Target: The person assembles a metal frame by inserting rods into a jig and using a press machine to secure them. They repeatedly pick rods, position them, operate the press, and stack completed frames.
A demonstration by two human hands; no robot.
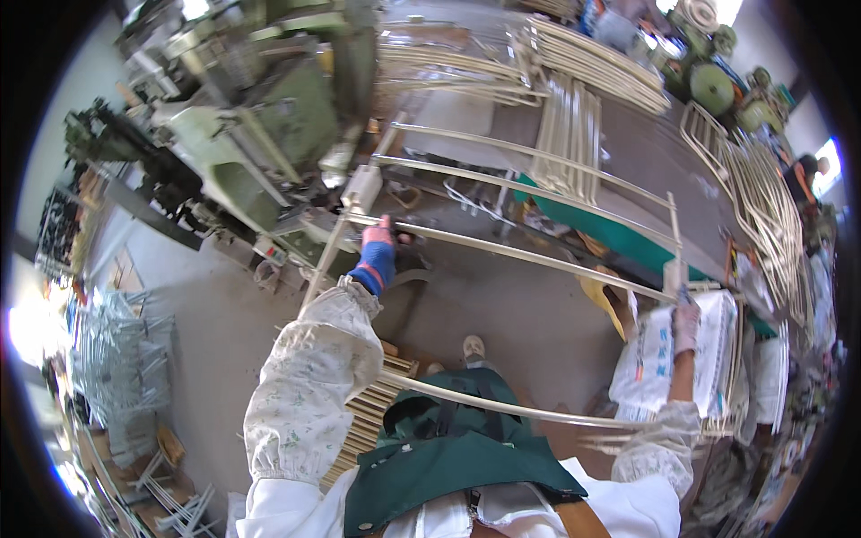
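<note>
A cream tubular metal frame [529, 255] with several parallel rails spans the view in front of my body. My left hand [378, 240], with a blue cuff at its wrist, is closed round the frame near its left end. Toward the right end, my right hand [686, 325] in a pale glove grips the frame by its side; its fingertips are partly hidden. A curved cream tube [520, 410] crosses close to my green apron [457, 466]; whether it joins the held frame, I cannot tell.
Green machinery [260, 125] stands at the left. Ahead, a table [641, 166] bears stacked cream tubes [569, 134]. More bent frames [753, 215] lean at the right, above white sacks [664, 359]. Slatted cream pieces [354, 439] lie by my left side; bundled metal parts [121, 359] stand far left.
</note>
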